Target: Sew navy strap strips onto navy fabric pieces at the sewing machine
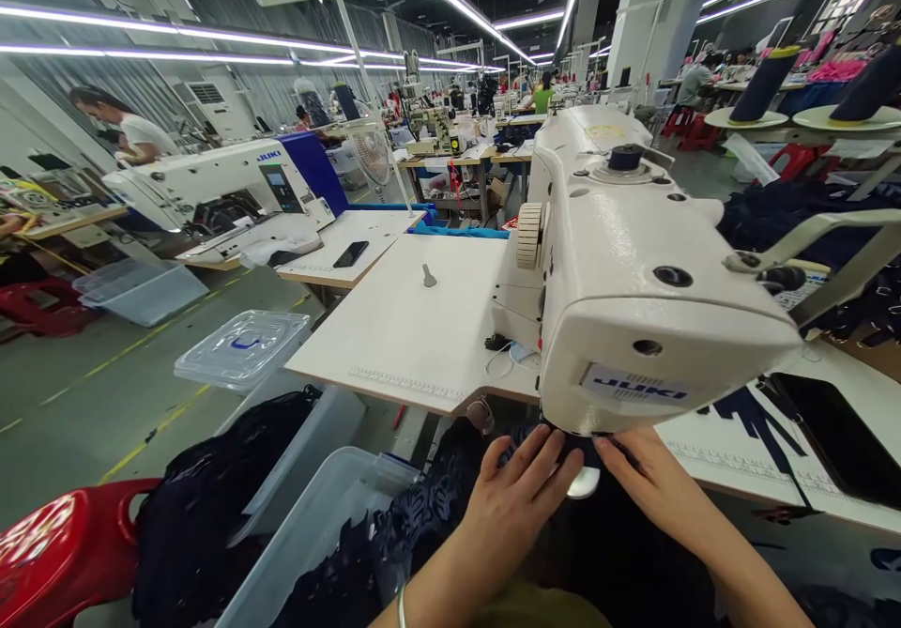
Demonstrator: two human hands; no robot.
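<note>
A white sewing machine marked JUKI faces me, its head hiding the needle area. Under it lies navy fabric, partly patterned like lace and trailing down to the left. On this fabric, beside the machine's front end, rests my left hand, palm down with its fingers stretched and apart. My right hand is closed on the fabric from the other side, thumb and fingers together at its edge; the fingertips are partly hidden under the machine head. A rounded white machine part shows between the hands.
Navy strips and a black phone lie on the right tabletop. A small grey metal piece sits on the white table. Lower left are a clear bin, dark garments and a red stool. Thread cones stand at right.
</note>
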